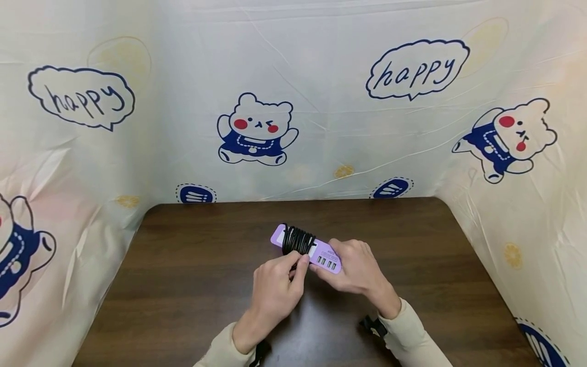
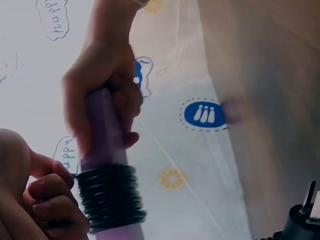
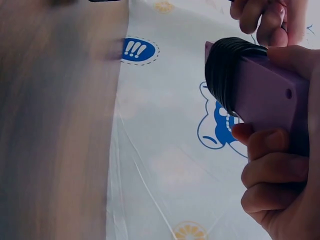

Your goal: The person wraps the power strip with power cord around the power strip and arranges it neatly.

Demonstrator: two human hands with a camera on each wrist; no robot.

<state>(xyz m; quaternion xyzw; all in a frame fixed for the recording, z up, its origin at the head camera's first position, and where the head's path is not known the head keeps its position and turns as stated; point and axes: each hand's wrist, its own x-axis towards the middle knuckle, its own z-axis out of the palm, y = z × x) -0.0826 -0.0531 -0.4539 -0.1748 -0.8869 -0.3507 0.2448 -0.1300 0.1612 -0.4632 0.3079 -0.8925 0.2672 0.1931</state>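
Observation:
A purple power strip (image 1: 324,251) with several USB ports is held above the table, tilted, in the middle of the head view. Its black cord (image 1: 298,240) is wound in several tight turns around the far half. My right hand (image 1: 356,267) grips the near end, thumb on one side and fingers curled around the other in the right wrist view. Beside the coil, my left hand (image 1: 276,286) pinches the cord between thumb and fingers. The left wrist view shows a black plug (image 2: 300,222) with a metal prong at the lower right corner.
The dark wooden table (image 1: 183,275) lies beneath both hands. A pale printed cloth (image 1: 330,127) with bears and "happy" bubbles hangs behind it and along both sides. Black straps (image 1: 373,326) show near the wrists.

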